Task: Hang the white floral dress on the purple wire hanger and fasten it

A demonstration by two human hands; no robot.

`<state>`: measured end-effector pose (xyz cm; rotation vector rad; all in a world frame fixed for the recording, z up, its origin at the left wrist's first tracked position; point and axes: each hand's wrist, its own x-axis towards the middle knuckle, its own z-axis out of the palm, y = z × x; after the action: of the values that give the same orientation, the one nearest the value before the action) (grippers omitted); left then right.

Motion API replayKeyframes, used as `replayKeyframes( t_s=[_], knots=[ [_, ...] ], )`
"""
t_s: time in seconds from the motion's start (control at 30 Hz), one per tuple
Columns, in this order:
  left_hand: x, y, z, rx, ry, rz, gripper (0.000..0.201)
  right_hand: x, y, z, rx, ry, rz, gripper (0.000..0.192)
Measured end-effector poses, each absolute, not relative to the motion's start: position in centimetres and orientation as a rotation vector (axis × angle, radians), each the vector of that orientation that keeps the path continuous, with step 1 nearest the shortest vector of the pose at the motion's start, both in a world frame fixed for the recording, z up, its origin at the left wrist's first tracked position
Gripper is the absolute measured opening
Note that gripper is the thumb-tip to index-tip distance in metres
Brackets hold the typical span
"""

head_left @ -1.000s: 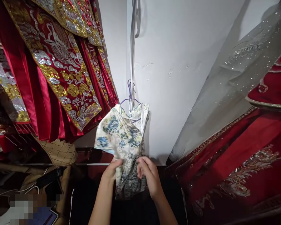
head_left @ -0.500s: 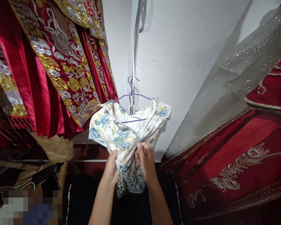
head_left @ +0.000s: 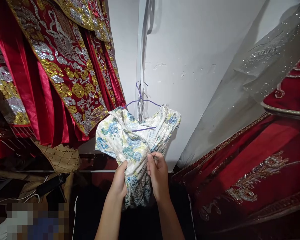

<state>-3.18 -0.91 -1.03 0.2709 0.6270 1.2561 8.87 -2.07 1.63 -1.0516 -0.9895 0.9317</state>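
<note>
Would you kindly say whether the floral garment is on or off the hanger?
On: the arms of the hanger run into the shoulders of the garment, and the lower bar shows in its neckline.

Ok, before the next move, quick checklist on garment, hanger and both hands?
1. Floral garment on purple hanger: ok, both shoulders on it.
2. Left hand grip: ok, thumb over the garment's front.
3. Right hand grip: ok, fingers pinching near where the neckline edges meet.
4. Fabric smooth: not ok, lower part bunched and creased.
5. Hook seated: cannot tell what it catches on.
6. Shoulder clear of red skirt: cannot tell, they overlap in view.
</note>
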Motion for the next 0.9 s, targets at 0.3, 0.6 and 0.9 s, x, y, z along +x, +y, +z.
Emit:
replayKeyframes(
  t_s=[0.3,0.6,0.9],
  knots=[
    [-4.4,-0.9,-0.4,0.348,0.787,1.326,0.04,9.7,-1.5,2.1,-0.938,-1.002,1.11,0.031],
    [-5.2,-0.8,-3.4,1.499,1.368,1.668,0.061,9.7,-2.8,1.5,-1.011,-1.14,1.255,0.027],
    [-1.1,0.5,-2.1,1.665,1.081,1.508,0.014,11.1,1.6,4.5,-1.109,-1.437,1.192,0.026]
  ],
)
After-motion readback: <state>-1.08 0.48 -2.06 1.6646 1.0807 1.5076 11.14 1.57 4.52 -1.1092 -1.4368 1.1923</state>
